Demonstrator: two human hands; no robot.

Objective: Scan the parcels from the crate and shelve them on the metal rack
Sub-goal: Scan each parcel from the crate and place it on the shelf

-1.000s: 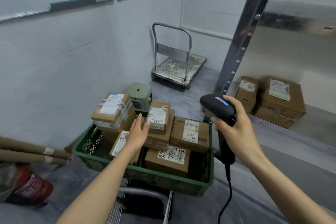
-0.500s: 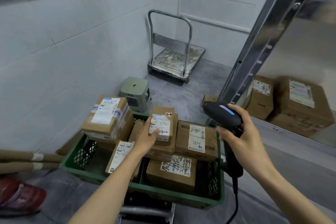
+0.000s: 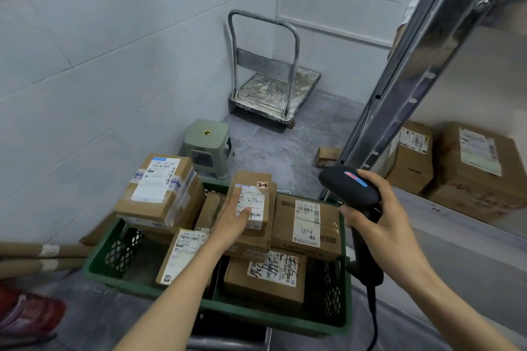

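**Crate** (image 3: 114, 273), green plastic, one: sitting low at centre and holding at least seven cardboard parcels (image 3: 308, 225), some stacked, some leaning. Any deeper ones are hiding from view.

**Parcel marked 2-4** (image 3: 256, 205), one: lying on top of the middle stack inside the crate, label facing up.

**Left hand** (image 3: 233, 222), one: resting flat on that label, fingers straight, curling round nothing.

**Scanner** (image 3: 350, 185), black, corded, one: hanging just above the crate's right rim, head pointing toward the parcel marked 2-4, cable trailing down.

**Right hand** (image 3: 382, 225), one: wrapping fingers and thumb firmly round the scanner's handle.

**Metal rack** (image 3: 413, 71), one: standing at right, well apart from the crate's load.

**Shelved boxes** (image 3: 479, 168), two: sitting side by side on the rack's low shelf, labels showing.

**Small box** (image 3: 328, 157), one: lying on the floor near the rack's upright.

**Stool** (image 3: 208, 145), grey-green, one: standing just behind the crate.

**Platform trolley** (image 3: 273, 85), one: standing by the far wall.

**Cardboard tubes** (image 3: 42, 251), two: lying at left, beside the crate.
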